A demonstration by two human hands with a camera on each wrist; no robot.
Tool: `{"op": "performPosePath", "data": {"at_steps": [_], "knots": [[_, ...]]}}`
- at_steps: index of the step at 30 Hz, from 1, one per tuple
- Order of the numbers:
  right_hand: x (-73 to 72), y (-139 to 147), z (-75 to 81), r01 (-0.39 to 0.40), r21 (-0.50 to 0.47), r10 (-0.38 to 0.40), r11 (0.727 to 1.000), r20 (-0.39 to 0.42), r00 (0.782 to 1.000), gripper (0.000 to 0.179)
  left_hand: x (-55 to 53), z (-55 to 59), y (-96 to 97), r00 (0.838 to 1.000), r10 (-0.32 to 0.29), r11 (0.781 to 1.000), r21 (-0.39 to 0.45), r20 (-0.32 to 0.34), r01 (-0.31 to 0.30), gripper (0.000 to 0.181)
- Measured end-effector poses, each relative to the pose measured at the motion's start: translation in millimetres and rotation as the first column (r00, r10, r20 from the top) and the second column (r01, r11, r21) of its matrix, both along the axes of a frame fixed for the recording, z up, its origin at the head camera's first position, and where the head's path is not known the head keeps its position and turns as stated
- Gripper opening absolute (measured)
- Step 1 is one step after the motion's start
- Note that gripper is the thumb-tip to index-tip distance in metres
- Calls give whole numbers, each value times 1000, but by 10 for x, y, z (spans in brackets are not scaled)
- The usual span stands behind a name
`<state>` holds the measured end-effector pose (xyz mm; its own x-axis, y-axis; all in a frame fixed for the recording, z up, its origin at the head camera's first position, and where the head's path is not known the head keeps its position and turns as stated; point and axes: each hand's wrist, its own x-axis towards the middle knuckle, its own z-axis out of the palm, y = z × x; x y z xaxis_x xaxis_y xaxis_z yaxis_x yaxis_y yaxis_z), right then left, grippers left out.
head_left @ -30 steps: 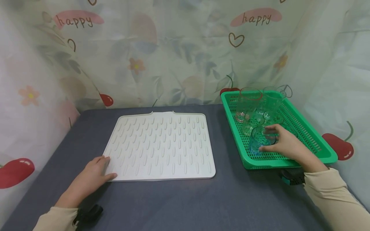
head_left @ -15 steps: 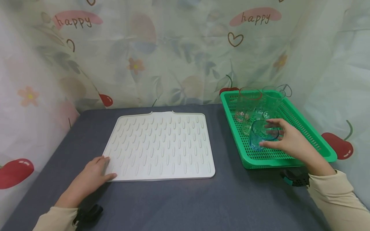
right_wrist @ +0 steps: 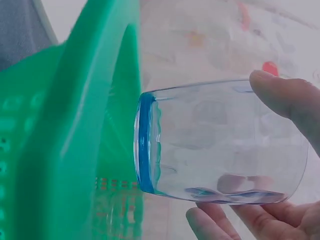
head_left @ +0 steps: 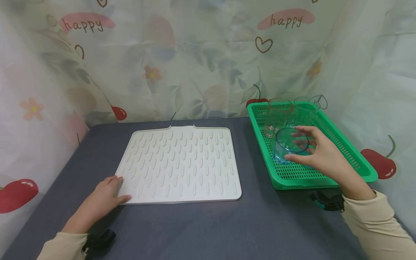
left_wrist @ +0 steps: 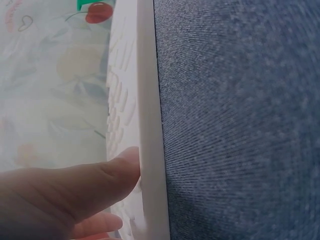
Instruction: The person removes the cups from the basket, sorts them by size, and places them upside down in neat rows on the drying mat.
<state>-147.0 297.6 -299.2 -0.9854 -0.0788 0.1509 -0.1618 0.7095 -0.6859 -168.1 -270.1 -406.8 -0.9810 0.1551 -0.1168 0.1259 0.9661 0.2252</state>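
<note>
A clear blue-tinted drinking glass [head_left: 284,146] is held by my right hand [head_left: 321,155], thumb on the near side and fingers on the far side near its rim. It stands roughly upright over the green basket [head_left: 307,184]. The right wrist view shows the glass's thick blue base [right_wrist: 145,142] above the basket's inside, beyond the basket wall [right_wrist: 65,130]. My left hand [head_left: 100,200] rests on the near left corner of a white board [head_left: 182,164] with rows of raised ridges. In the left wrist view, the thumb [left_wrist: 122,172] lies at the board's edge.
More glasses stand behind in the basket, among them a tall one with a red rim [head_left: 280,112] and a clear mug with a handle [head_left: 305,110]. The dark grey tablecloth [head_left: 208,231] surrounds the board. Printed curtains [head_left: 195,65] hang at the back and sides.
My right hand has raised the blue glass from the basket floor and moved it slightly left and away from me. The left hand has stayed on the board.
</note>
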Motion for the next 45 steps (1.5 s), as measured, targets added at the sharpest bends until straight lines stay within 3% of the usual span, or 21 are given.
{"op": "performPosePath", "data": {"at_steps": [9, 14, 19, 22, 24, 26, 29, 31, 33, 36, 41, 45], "knots": [[12, -171, 31, -15, -3, 15, 1000, -28, 1000, 76, -24, 96, 63, 1000, -14, 999, -33, -10, 14, 73], [21, -256, 29, -44, -24, 43, 999, -40, 998, 75, -49, 328, 367, 997, 5, 1000, 23, -79, -3, 65], [22, -351, 22, -67, -40, 65, 997, -49, 997, 75, -62, 650, 872, 979, -56, 984, 154, -196, 87, 58], [18, -405, 15, -80, -47, 77, 996, -46, 996, 77, -40, 814, 1213, 942, -123, 958, 211, -312, 195, 58], [13, -435, 7, -90, -52, 87, 995, -46, 995, 78, -13, 906, 1427, 900, -181, 928, 234, -397, 290, 59], [12, -465, 2, -103, -64, 100, 993, -50, 994, 79, 18, 987, 1628, 847, -241, 889, 243, -473, 388, 59], [9, -508, -7, -122, -79, 117, 989, -58, 991, 79, 49, 1092, 1898, 795, -315, 824, 266, -519, 500, 59], [10, -542, -12, -134, -88, 129, 987, -61, 990, 79, 55, 1132, 2052, 779, -350, 787, 288, -521, 546, 60], [11, -576, -18, -145, -102, 140, 984, -59, 988, 79, 47, 1158, 2188, 778, -377, 760, 313, -503, 570, 62], [8, -627, -30, -170, -122, 164, 978, -57, 985, 79, 23, 1177, 2353, 798, -405, 734, 361, -446, 575, 66], [2, -698, -64, -210, -136, 204, 968, -55, 977, 78, -30, 1200, 2537, 837, -444, 708, 448, -320, 546, 72], [-1, -749, -85, -231, -133, 226, 964, -51, 973, 78, -49, 1213, 2610, 844, -475, 700, 473, -250, 534, 75]]}}
